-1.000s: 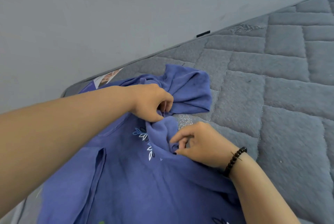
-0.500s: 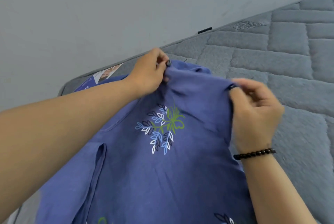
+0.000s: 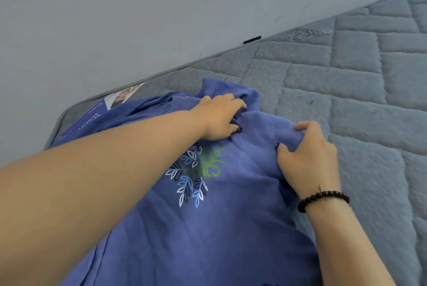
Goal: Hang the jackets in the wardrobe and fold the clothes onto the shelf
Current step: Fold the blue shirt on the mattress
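A blue-violet garment [image 3: 208,235] with a printed leaf motif in white, blue and green lies spread on a grey quilted mattress [image 3: 346,91]. My left hand [image 3: 221,117] presses down on its upper part, fingers curled into the cloth near a bunched fold. My right hand [image 3: 309,158], with a dark bead bracelet on the wrist, pinches the garment's right upper edge between thumb and fingers. The lower part of the garment runs out of the frame.
A grey wall [image 3: 161,20] stands right behind the mattress edge. A printed label [image 3: 120,98] shows on the mattress corner beside the garment. Bare quilted mattress stretches to the right.
The garment went from bunched to spread out with the leaf print showing. Both hands lifted its top edge, then brought it down flat; my left hand now presses on it.
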Demonstrator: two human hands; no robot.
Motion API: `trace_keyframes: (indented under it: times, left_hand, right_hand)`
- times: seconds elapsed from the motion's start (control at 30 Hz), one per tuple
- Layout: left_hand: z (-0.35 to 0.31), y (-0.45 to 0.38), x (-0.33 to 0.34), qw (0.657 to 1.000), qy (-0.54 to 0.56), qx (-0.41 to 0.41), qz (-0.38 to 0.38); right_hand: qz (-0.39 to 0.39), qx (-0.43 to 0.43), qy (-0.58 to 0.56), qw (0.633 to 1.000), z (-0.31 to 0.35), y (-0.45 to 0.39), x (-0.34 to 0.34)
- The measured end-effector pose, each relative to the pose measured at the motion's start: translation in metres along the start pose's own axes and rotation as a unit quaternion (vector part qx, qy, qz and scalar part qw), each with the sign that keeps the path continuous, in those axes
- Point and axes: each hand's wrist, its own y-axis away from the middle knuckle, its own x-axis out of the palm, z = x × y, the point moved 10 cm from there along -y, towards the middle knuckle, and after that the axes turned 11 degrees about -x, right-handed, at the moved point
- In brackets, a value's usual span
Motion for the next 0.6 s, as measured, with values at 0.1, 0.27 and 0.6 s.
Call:
trace_keyframes:
  times: [0.1,0.27,0.6]
  left_hand:
    - [-0.005,-0.005,-0.007,1.000,-0.003,0.019,-0.014]
    - [-0.014,-0.007,-0.018,0.992,0.124,0.016,0.001]
    - [-0.039,-0.023,-0.024,0.988,0.135,0.066,-0.031]
  right_hand:
    - [-0.077,0.012,0.061,0.995,-0.001,0.002,-0.024]
    - [0.059,0.020,0.168,0.984,-0.003,0.003,0.005]
    - [-0.207,-0.098,0.022,0.973,0.009,-0.001,-0.042]
